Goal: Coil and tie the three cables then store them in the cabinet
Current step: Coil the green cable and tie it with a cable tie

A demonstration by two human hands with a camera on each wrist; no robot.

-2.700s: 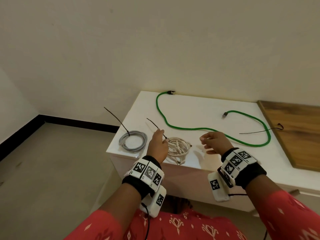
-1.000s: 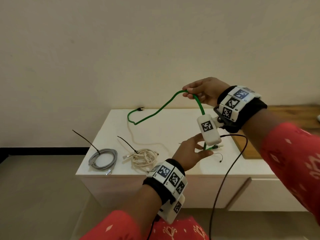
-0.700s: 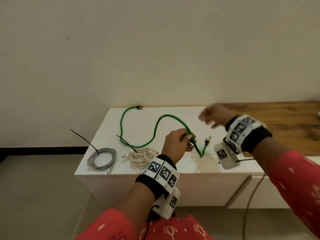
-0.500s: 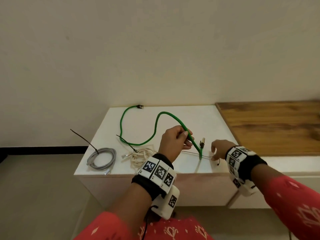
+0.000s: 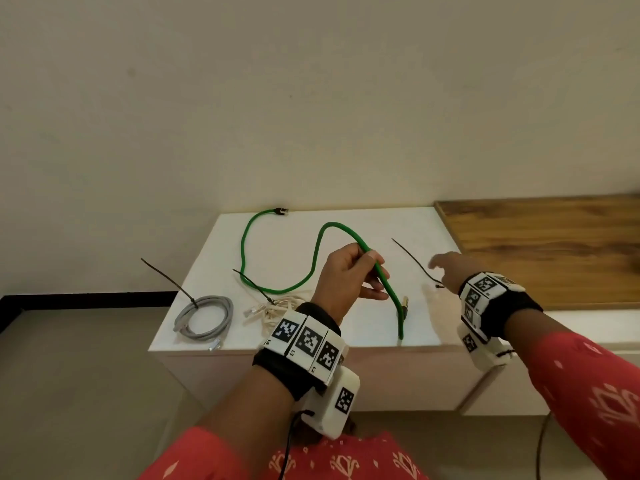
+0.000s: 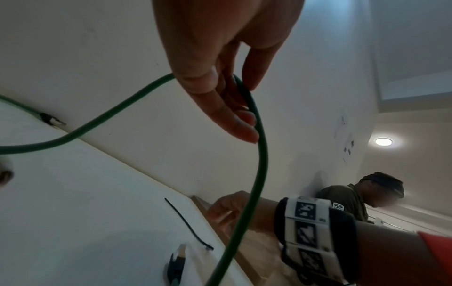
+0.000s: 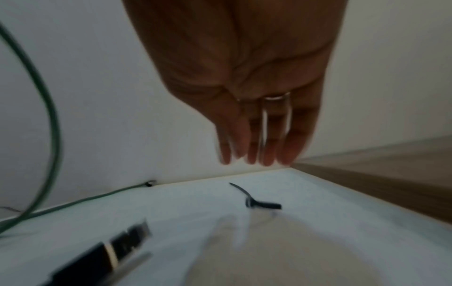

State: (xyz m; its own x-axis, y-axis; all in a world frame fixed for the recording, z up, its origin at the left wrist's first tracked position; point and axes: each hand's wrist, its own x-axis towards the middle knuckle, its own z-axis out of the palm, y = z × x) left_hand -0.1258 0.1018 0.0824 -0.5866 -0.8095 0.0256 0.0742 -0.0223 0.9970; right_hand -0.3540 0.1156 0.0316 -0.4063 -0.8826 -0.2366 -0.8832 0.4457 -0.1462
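Left hand (image 5: pixel 349 278) up over white cabinet top (image 5: pixel 363 233), thumb and fingers curled round green cable (image 5: pixel 313 268); near plug end dangles to front edge, rest loops back to far plug at wall. Right hand (image 5: pixel 450 271) just above top, fingers straight, close together, holding nothing, over loose black zip tie (image 5: pixel 414 259). Left: beige coil (image 5: pixel 273 308), grey coil (image 5: pixel 204 317), both tied. Far right: wooden top (image 5: pixel 540 244).
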